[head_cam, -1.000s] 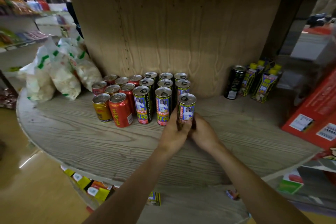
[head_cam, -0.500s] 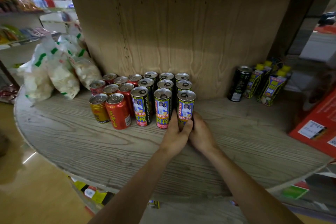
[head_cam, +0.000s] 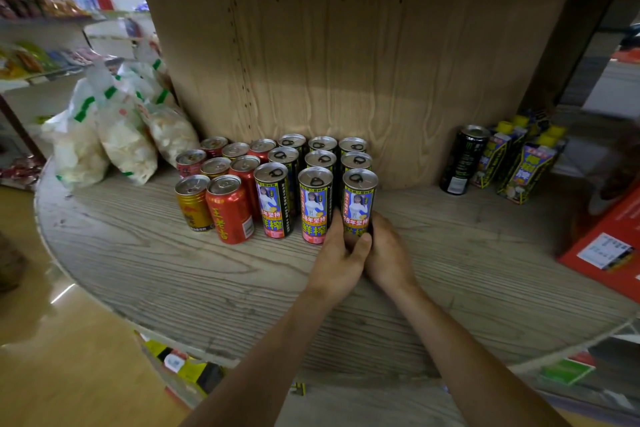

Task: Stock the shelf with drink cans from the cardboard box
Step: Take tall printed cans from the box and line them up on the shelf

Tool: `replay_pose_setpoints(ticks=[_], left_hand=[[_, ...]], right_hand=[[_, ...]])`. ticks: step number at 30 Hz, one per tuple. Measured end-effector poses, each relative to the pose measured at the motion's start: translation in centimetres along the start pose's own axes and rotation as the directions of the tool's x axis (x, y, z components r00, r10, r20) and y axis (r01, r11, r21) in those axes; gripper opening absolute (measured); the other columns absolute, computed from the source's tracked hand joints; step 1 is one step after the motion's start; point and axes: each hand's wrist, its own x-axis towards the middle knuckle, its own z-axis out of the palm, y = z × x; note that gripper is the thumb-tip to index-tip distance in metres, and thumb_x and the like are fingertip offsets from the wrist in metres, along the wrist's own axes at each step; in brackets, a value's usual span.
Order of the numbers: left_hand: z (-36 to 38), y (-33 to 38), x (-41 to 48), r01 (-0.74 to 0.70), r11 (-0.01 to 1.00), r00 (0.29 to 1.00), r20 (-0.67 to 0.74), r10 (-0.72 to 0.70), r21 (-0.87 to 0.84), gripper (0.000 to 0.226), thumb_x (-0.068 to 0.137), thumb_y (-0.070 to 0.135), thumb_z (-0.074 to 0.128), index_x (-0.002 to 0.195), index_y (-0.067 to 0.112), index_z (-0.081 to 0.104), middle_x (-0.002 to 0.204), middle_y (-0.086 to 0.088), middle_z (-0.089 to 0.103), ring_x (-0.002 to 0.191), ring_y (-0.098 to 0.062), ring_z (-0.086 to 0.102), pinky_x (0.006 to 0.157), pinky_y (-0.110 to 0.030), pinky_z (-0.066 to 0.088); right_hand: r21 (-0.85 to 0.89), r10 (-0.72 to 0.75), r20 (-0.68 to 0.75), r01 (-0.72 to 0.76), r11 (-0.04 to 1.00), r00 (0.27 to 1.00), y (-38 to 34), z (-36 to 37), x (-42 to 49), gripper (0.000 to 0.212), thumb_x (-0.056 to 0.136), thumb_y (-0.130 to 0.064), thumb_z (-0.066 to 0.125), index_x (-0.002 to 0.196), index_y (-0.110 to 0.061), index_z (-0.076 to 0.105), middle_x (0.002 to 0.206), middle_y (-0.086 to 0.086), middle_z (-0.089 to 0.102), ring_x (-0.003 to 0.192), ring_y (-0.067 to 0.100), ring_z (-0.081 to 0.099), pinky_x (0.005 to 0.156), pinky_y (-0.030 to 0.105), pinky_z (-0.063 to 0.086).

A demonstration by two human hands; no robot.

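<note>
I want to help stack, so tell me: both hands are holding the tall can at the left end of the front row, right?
Not quite. The left hand and right hand do hold the tall can, but it stands at the right end of the front row, as the head view shows.

We hold the front-right can [head_cam: 358, 199] low in left hand [head_cam: 341, 255] and right hand [head_cam: 389, 253], upright on the shelf [head_cam: 166, 263]. It's the corner of a three-by-three block of slim black-yellow cans [head_cam: 320, 160], tabs up.
</note>
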Motion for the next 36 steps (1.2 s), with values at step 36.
replay_pose_setpoints(ticks=[36], left_hand=[[-2.0,0.3,-3.4,-0.022,1.000,0.998,0.056,0.022,-0.006,0.082,0.097,0.049,0.056,0.161,0.013,0.019,0.160,0.006,0.033,0.142,0.001,0.032,0.113,-0.006,0.021]], right_hand=[[-0.160,0.090,0.130,-0.069,0.985,0.987,-3.0,-3.0,-3.6,0.057,0.083,-0.039,0.058,0.136,-0.020,0.052,0.130,0.009,0.063,0.121,0.030,0.058,0.099,0.038,0.049]])
